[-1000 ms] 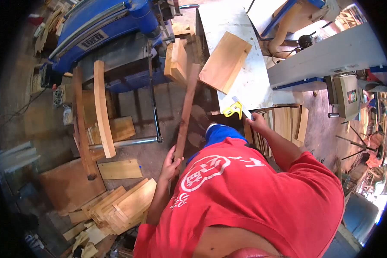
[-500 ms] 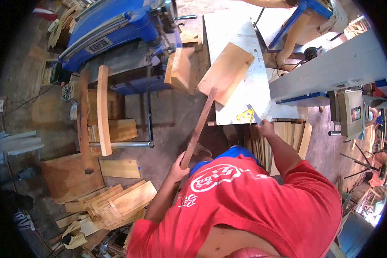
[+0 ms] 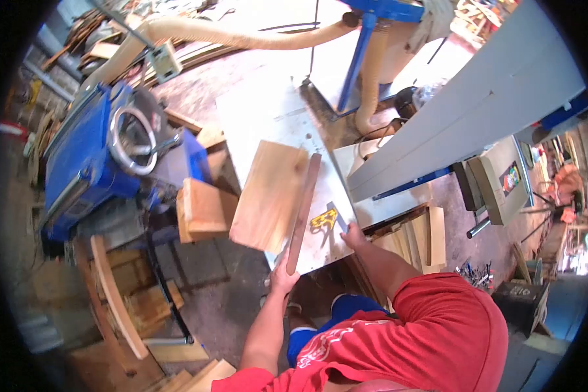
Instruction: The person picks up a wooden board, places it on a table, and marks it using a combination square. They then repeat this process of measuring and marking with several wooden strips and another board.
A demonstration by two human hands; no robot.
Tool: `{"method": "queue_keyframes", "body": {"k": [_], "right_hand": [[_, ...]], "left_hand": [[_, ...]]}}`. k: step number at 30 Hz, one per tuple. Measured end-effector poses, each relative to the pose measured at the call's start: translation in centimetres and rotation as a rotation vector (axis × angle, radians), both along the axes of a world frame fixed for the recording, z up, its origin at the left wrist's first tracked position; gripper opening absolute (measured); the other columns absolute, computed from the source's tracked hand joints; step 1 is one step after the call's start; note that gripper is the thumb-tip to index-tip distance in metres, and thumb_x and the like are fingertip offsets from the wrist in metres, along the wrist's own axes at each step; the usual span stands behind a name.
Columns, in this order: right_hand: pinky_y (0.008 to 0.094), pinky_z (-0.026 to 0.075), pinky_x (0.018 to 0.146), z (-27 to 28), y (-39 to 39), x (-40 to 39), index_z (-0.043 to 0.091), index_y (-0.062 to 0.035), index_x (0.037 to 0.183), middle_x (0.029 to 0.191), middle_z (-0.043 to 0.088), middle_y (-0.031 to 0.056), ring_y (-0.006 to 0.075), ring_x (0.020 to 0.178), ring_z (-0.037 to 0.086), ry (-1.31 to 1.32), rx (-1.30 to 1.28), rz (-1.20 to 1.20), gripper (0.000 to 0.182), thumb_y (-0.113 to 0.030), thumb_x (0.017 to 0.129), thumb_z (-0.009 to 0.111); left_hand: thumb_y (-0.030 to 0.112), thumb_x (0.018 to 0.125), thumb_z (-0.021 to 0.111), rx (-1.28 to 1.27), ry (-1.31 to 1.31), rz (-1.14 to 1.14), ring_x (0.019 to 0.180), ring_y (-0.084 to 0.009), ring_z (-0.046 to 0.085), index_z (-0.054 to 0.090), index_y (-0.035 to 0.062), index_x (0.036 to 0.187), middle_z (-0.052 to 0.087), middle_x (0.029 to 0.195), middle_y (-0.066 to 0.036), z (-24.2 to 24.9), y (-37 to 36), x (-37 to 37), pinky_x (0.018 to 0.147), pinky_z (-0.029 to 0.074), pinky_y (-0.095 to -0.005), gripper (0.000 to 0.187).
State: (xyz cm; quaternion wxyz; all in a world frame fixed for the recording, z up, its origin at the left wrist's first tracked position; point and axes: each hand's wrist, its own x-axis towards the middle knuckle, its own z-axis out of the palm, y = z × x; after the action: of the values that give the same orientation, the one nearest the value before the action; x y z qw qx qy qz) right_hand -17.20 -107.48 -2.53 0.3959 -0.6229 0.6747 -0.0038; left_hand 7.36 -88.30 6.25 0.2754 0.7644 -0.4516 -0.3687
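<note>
My left hand [image 3: 284, 279] is closed around the lower end of a narrow, dark wooden strip [image 3: 305, 212]. The strip points away from me, over the right edge of a wide pale board [image 3: 269, 196] on the white worktable [image 3: 293, 114]. At the table's near right edge, my right hand [image 3: 353, 237] grips the blade end of a combination square with a yellow head [image 3: 324, 221]. The head of the square is over the tabletop, to the right of the strip.
To the left stands a blue machine [image 3: 88, 160] with a handwheel [image 3: 132, 140]; a wooden block [image 3: 209, 210] sits beside it. A long grey beam-like surface [image 3: 464, 104] runs along the right. Boards [image 3: 419, 238] stand under the table, and a flexible hose [image 3: 242, 36] crosses behind.
My view has swung, so the table appears further left and lower. The dark strip has moved from the board's near corner to along its right side. My right hand stays at the square.
</note>
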Motion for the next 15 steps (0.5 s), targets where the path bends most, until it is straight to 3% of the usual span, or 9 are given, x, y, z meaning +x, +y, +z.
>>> {"method": "queue_keyframes", "body": {"k": [3,5,7,9,12,15], "right_hand": [[0.0414,0.047,0.091,0.1,-0.6,-0.4,0.058,0.0011,0.114,0.110,0.063,0.0225,0.0346,0.104,0.061,0.014,0.067,-0.003,0.051,-0.027,0.074,0.075],[0.0416,0.046,0.093,-0.2,-0.5,-1.0,0.056,0.0002,0.117,0.113,0.062,0.0227,0.0350,0.106,0.060,0.040,0.078,0.020,0.055,-0.029,0.074,0.075],[0.0419,0.044,0.098,-0.2,-0.6,-1.3,0.052,-0.0025,0.124,0.121,0.058,0.0229,0.0361,0.112,0.057,0.086,0.157,0.069,0.061,-0.030,0.074,0.072],[0.0443,0.045,0.095,-0.6,-0.5,-1.8,0.050,0.0007,0.120,0.116,0.059,0.0259,0.0383,0.111,0.057,0.049,0.059,0.109,0.049,-0.026,0.081,0.062],[0.0483,0.047,0.089,1.4,-0.2,-1.3,0.052,-0.0012,0.111,0.108,0.061,0.0275,0.0422,0.102,0.059,0.057,0.005,-0.050,0.032,-0.018,0.084,0.054],[0.0514,0.048,0.081,-0.4,0.5,-1.4,0.051,-0.0029,0.110,0.101,0.062,0.0265,0.0425,0.096,0.061,0.083,-0.130,-0.137,0.033,-0.019,0.082,0.053]], "left_hand": [[0.019,0.067,0.066,0.062,0.052,-0.011,0.108,-0.0372,0.058,0.034,0.0239,0.146,0.058,0.124,-0.018,-2.5,-3.9,-0.9,0.092,0.048,-0.0453,0.085],[0.018,0.068,0.066,-0.045,0.039,-0.035,0.110,-0.0367,0.057,0.033,0.0236,0.146,0.058,0.125,-0.017,-4.4,-5.7,-1.2,0.092,0.047,-0.0449,0.085],[0.017,0.068,0.067,0.136,-0.030,-0.031,0.111,-0.0371,0.055,0.034,0.0230,0.146,0.058,0.123,-0.017,-4.9,-7.3,-1.3,0.093,0.046,-0.0453,0.085],[0.016,0.067,0.067,0.060,-0.042,-0.067,0.107,-0.0387,0.056,0.034,0.0227,0.146,0.058,0.119,-0.018,-5.9,-8.3,-1.2,0.092,0.046,-0.0459,0.085],[0.013,0.067,0.067,0.017,-0.027,-0.014,0.107,-0.0399,0.056,0.034,0.0205,0.146,0.058,0.117,-0.019,-7.0,-9.4,-1.2,0.091,0.046,-0.0470,0.085],[0.010,0.072,0.068,-0.028,-0.080,-0.029,0.106,-0.0401,0.057,0.039,0.0162,0.142,0.057,0.119,-0.020,-8.3,-10.8,-1.4,0.092,0.046,-0.0470,0.077]]}}
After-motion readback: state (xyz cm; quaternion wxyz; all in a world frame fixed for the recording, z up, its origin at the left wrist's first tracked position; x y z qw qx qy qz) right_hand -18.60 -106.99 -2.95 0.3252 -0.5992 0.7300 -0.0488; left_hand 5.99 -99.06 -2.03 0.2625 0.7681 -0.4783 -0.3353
